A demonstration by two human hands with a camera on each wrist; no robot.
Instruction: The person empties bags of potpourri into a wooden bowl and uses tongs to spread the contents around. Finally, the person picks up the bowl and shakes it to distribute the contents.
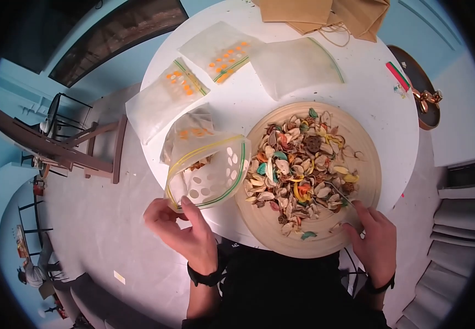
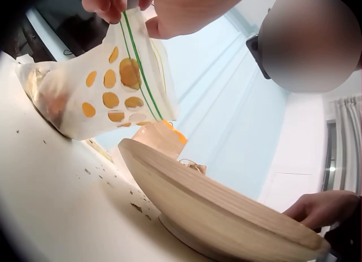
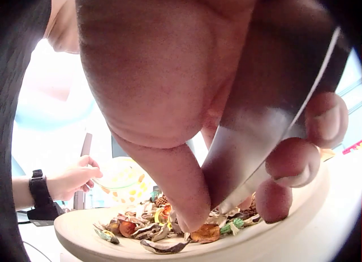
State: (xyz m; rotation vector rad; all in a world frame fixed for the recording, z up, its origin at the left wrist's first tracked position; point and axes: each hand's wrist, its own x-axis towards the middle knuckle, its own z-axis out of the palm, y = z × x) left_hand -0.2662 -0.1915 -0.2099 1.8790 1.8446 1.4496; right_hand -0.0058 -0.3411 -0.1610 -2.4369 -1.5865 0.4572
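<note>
Dried petals and pods (image 1: 298, 164) lie heaped on a round wooden plate (image 1: 363, 148). The right hand (image 1: 373, 238) is at the plate's near right edge; in the right wrist view it (image 3: 164, 92) grips a shiny metal tool (image 3: 243, 154), its lower end at the petals (image 3: 164, 222). To the left of the plate, the left hand (image 1: 185, 230) pinches the rim of a dotted zip bag (image 1: 210, 175), whose mouth stands wide apart. In the left wrist view, the bag (image 2: 102, 92) holds some material at its bottom, and the left hand (image 2: 169, 7) is at its zip edge.
Three flat zip bags (image 1: 166, 98) (image 1: 221, 52) (image 1: 298, 66) and brown paper bags (image 1: 325, 13) lie toward the far side of the round white table (image 1: 232, 104). Small crumbs dot the tabletop. A dark tray (image 1: 426, 104) is beyond its right edge, near a red and green strip (image 1: 397, 76).
</note>
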